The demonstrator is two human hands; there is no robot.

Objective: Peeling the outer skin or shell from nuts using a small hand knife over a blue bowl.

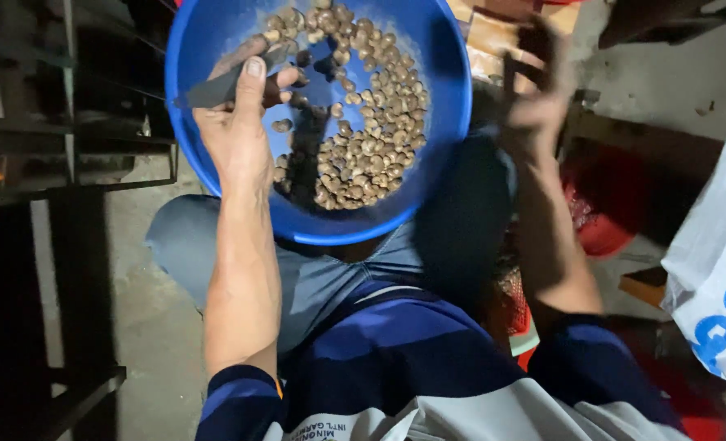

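Resting on the person's lap, a blue basin [216,49] holds brown nuts [371,139]; the left hand [236,131] has fingers pinching a dark blade [224,86], the blurred right hand [538,98] fingers indeterminate.

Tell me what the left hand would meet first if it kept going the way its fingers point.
The left hand points up the picture over the blue basin, gripping a dark flat tool. Straight on, it would probably meet the brown nuts heaped by the far wall, though its height above them is unclear.
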